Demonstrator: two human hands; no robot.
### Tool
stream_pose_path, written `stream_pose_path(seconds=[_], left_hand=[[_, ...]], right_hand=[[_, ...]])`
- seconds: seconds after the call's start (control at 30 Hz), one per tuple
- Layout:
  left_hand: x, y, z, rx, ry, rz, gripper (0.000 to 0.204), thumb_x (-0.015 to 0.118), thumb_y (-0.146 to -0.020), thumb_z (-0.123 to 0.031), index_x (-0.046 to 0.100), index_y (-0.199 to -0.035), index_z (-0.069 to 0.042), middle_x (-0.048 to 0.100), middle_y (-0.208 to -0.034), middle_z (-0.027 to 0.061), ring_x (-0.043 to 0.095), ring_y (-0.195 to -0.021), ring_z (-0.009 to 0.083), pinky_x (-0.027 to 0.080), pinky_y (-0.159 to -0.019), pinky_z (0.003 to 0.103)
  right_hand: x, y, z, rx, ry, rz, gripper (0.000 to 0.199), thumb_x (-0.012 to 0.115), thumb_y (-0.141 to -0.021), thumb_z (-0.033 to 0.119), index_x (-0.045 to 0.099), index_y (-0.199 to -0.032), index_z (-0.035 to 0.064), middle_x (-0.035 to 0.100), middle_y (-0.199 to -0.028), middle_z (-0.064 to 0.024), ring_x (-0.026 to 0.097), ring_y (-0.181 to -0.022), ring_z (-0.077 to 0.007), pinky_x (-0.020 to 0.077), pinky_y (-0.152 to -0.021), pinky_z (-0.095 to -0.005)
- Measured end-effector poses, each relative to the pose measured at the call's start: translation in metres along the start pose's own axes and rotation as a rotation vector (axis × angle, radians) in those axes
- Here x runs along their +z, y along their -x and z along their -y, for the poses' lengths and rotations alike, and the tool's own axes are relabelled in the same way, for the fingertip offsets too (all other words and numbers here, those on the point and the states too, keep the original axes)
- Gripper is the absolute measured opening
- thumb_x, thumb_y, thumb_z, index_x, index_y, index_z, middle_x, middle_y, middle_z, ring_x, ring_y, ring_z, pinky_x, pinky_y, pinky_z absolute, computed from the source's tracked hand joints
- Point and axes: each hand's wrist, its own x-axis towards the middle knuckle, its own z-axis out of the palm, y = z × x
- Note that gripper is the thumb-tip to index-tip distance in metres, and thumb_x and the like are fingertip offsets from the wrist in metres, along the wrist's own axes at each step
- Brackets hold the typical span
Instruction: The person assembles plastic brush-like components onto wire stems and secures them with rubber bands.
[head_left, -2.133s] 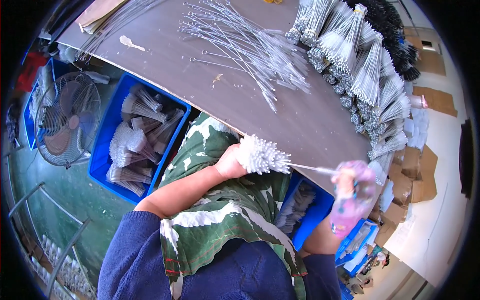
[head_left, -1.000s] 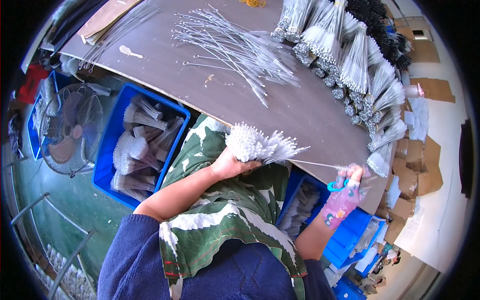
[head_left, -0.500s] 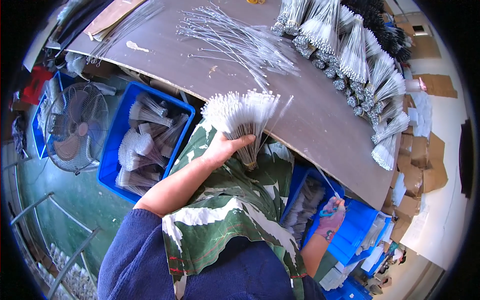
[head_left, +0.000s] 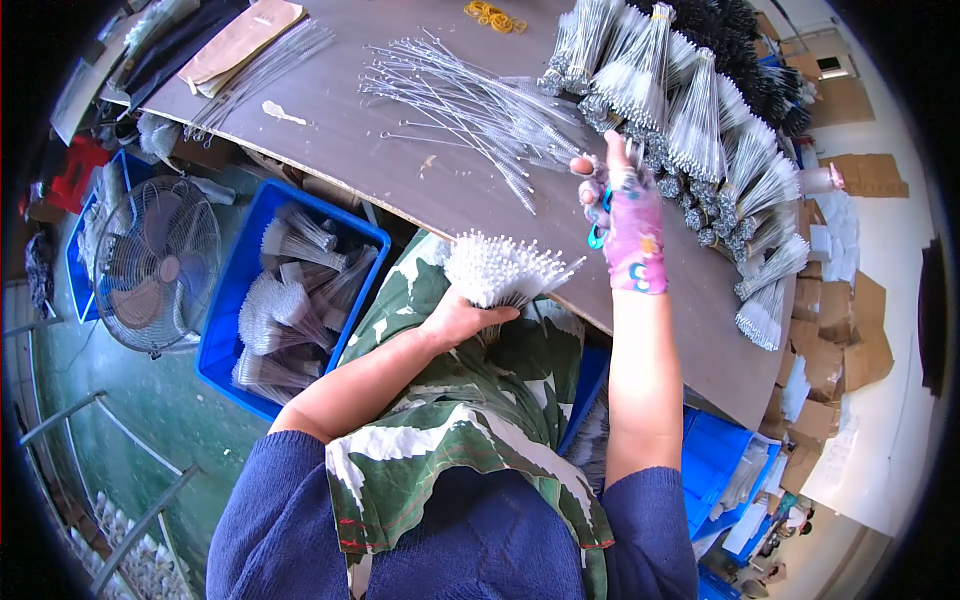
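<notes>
My left hand (head_left: 467, 322) is closed around an upright bundle of thin wire brushes (head_left: 507, 270), whose white tips fan out on top over my lap. The bundle's lower end is mostly hidden by the hand and apron. My right hand (head_left: 632, 225), in a pink patterned fingerless glove, is raised above the table with its fingers apart, and no brush shows in it. A teal loop (head_left: 598, 236) shows by its fingers; what it belongs to I cannot make out. Just left of that hand, loose wire brushes (head_left: 490, 105) with looped ends lie spread on the table.
Bundled brushes (head_left: 695, 125) are piled at the table's right, with black ones (head_left: 735, 40) behind. Yellow rubber bands (head_left: 495, 16) lie at the far edge. A blue bin (head_left: 215, 345) of bundles and a fan (head_left: 160, 265) stand left; another blue bin (head_left: 705, 455) is at right.
My right hand has come up from beside the right-hand bins to over the table, and the brush it held no longer shows there. The bundle in my left hand has sunk slightly, its tips tilting toward me.
</notes>
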Motion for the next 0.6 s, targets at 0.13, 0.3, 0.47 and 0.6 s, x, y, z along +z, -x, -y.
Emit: stream_pose_path(seconds=[0.13,0.3,0.47,0.6], left_hand=[[0.000,-0.007,0.003,0.158,-0.185,0.067,0.064,0.076,-0.069,-0.015,0.046,-0.125,-0.004,0.049,-0.125,0.0109,0.043,-0.119,0.0238,0.030,-0.103,0.033],[0.001,-0.015,0.007,0.193,-0.243,0.249,0.057,0.072,-0.073,-0.014,0.048,-0.124,-0.006,0.052,-0.122,0.0100,0.045,-0.117,0.0229,0.031,-0.102,0.033],[0.020,-0.030,0.033,0.511,-0.647,0.439,0.044,0.059,-0.083,-0.025,0.049,-0.124,-0.011,0.049,-0.124,0.0101,0.042,-0.118,0.0300,0.029,-0.102,0.041],[0.027,-0.026,0.028,0.531,-0.657,0.441,0.041,0.053,-0.086,-0.030,0.050,-0.123,-0.012,0.053,-0.120,0.0102,0.048,-0.113,0.0297,0.034,-0.097,0.041]], right_hand=[[-0.045,0.006,-0.020,-0.028,0.140,0.069,0.032,0.058,-0.089,0.028,0.058,-0.110,0.0043,0.063,-0.083,-0.0059,0.049,-0.052,-0.0050,0.0352,-0.044,-0.0183],[-0.084,0.074,-0.057,-0.101,0.455,0.290,0.045,0.068,-0.080,0.016,0.053,-0.120,0.0021,0.059,-0.103,-0.0054,0.055,-0.094,-0.0135,0.0434,-0.082,-0.0264],[-0.069,0.107,-0.099,-0.262,0.362,0.182,0.054,0.072,-0.069,0.000,0.046,-0.117,0.0013,0.051,-0.118,-0.0100,0.050,-0.108,-0.0181,0.0399,-0.093,-0.0301],[-0.070,0.116,-0.107,-0.258,0.360,0.122,0.056,0.073,-0.069,0.001,0.046,-0.118,0.0021,0.051,-0.118,-0.0106,0.050,-0.109,-0.0189,0.0401,-0.093,-0.0309]])
